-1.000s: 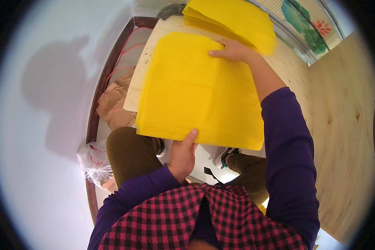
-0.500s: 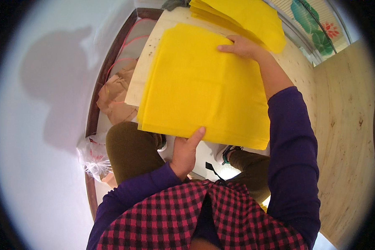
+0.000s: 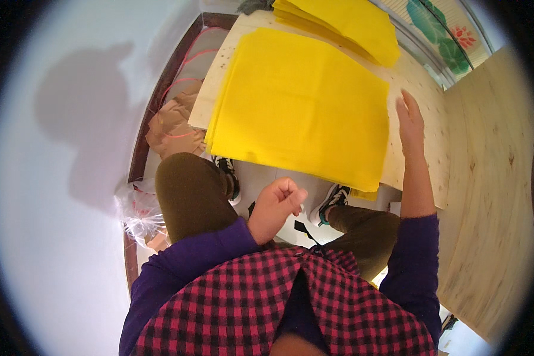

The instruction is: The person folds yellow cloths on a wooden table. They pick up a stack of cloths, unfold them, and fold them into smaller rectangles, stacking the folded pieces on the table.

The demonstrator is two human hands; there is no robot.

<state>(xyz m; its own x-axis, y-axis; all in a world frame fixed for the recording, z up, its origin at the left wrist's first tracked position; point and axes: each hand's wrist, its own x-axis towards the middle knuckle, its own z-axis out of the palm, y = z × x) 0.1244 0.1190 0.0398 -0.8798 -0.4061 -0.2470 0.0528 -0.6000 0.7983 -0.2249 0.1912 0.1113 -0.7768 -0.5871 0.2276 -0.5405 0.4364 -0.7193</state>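
A stack of yellow cloth-like sheets (image 3: 302,110) lies flat on the pale wooden board (image 3: 418,145), its near edge jutting past the board's front. My left hand (image 3: 274,206) hovers just off that near edge, apart from the sheets. Its fingers are curled in, and a small whitish spot shows by the fingertips; what it is I cannot make out. Right of the stack, my right hand (image 3: 410,121) is held edge-on above the board with fingers stretched out. It holds nothing and does not touch the sheets.
More folded yellow sheets (image 3: 344,24) lie at the back of the board. A tall wooden panel (image 3: 492,178) stands on the right. Crumpled brown paper (image 3: 175,127) and a clear plastic bag (image 3: 139,207) are beside the white wall (image 3: 59,237) on the left.
Both hands have let go of the stack. My right hand has moved right and nearer me, while the left has drawn off the near edge and curled. The stack now rests flat.
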